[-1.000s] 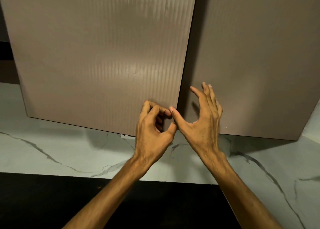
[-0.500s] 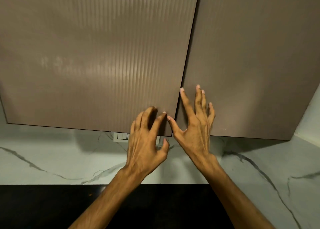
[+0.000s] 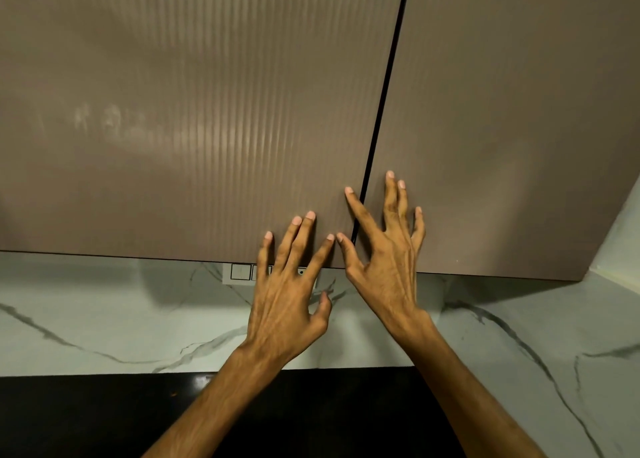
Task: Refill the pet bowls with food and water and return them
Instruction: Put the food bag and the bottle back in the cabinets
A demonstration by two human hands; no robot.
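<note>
Your left hand (image 3: pixel 289 294) and right hand (image 3: pixel 388 249), fingers spread and holding nothing, press the ribbed left cabinet door (image 3: pixel 194 118) at its 5 o'clock corner, beside the right cabinet door (image 3: pixel 519 128).

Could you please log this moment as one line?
left hand: flat on left door | right hand: on right door | doors: shut
</note>
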